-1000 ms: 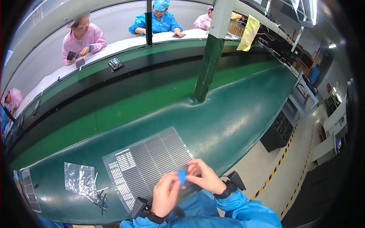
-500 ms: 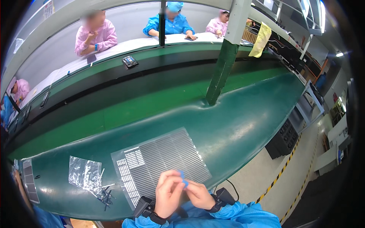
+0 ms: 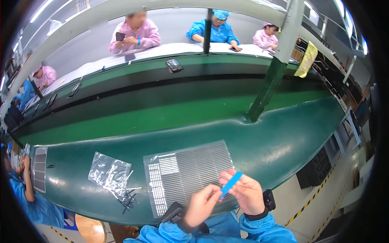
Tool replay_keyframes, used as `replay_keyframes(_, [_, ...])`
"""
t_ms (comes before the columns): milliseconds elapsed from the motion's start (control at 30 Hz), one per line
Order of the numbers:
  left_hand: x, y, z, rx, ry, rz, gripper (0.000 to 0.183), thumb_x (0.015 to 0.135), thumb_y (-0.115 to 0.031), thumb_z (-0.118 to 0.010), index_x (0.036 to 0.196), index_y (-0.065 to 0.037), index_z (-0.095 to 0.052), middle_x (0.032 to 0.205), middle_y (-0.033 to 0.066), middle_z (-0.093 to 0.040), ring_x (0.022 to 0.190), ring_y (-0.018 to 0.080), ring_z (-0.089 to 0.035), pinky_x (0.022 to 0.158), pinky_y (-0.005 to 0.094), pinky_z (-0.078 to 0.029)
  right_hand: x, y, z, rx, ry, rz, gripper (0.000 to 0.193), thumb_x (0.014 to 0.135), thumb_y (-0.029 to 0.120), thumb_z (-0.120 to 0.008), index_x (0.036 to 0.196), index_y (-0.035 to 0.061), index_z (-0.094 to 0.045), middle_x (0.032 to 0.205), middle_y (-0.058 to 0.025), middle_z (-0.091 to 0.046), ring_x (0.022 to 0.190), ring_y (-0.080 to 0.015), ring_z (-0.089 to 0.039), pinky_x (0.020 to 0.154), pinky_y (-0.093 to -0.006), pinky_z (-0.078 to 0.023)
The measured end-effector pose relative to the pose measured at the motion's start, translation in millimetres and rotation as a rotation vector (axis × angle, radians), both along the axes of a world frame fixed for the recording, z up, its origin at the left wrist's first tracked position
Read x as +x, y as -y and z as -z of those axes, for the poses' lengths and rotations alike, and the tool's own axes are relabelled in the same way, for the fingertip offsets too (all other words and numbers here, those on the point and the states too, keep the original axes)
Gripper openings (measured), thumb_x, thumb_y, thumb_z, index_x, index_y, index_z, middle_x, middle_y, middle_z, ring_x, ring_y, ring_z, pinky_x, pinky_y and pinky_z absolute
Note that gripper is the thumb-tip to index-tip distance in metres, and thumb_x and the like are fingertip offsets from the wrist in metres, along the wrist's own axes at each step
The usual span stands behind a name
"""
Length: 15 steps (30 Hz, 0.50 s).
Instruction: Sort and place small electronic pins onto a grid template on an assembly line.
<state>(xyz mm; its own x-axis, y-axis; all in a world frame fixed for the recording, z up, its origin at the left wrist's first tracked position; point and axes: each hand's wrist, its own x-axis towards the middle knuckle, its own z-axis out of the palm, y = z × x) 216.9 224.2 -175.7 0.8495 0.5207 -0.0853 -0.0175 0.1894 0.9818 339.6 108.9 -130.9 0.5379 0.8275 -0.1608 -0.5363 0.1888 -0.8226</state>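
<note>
While the left hand [image 3: 202, 204] pinches the strip [image 3: 231, 185] near the sheet [image 3: 190, 172], the right hand [image 3: 250, 195] curls half open behind it, grip unclear; this handling seems to need steady pinching next.

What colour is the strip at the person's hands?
Plain bright blue; the strip shows best in the head view.

This head view comes from the left of 2 wide fisheye cameras worn side by side, looking down and forward over the green vinyl-covered worktable [image 3: 279, 135]. It looks from close above the left hand [image 3: 201, 205] and right hand [image 3: 249, 196], which sit low and right of centre, while the far white-topped bench [image 3: 156, 50] curves across the upper part. Straight edges bow toward the dark, rounded rim.
</note>
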Motion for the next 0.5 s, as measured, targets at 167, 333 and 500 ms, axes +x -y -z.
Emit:
replay_keyframes(167, [6.0, 7.8, -11.5, -0.169, 0.121, 0.151, 0.012, 0.100, -0.008, -0.055, 0.103, 0.003, -0.061, 0.091, 0.0033, -0.064, 0.083, 0.0094, -0.061, 0.078, 0.0244, -0.051, -4.2, -27.1, 32.6, 0.018, 0.490, 0.295, 0.057, 0.094, 0.000, -0.048, 0.148, -0.0081, -0.031, 0.154, -0.0273, -0.033, 0.144, -0.0372, -0.032, 0.120, -0.0428, -0.025])
replay_keyframes(333, [1.1, 7.0, -18.6, 0.243, 0.011, 0.136, 0.009, 0.097, -0.006, -0.059, 0.099, 0.001, -0.064, 0.086, 0.0040, -0.065, 0.081, 0.0092, -0.061, 0.071, 0.0247, -0.049, 12.9, -42.5, 41.0, -0.199, 1.293, 0.234, 0.072, 0.094, 0.013, -0.056, 0.157, 0.0081, -0.021, 0.163, -0.0217, -0.015, 0.149, -0.0351, -0.022, 0.119, -0.0457, -0.020])
replay_keyframes(500, [8.0, 7.1, -8.7, 0.355, 0.160, 0.121, 0.009, 0.094, -0.009, -0.062, 0.097, 0.000, -0.064, 0.083, 0.0088, -0.063, 0.076, 0.0209, -0.061, 0.070, 0.0323, -0.048, 10.2, -50.7, 39.9, 0.240, -0.007, 0.162, 0.094, 0.092, 0.034, -0.065, 0.159, 0.0287, 0.000, 0.166, -0.0116, -0.002, 0.151, -0.0333, -0.010, 0.119, -0.0533, -0.013])
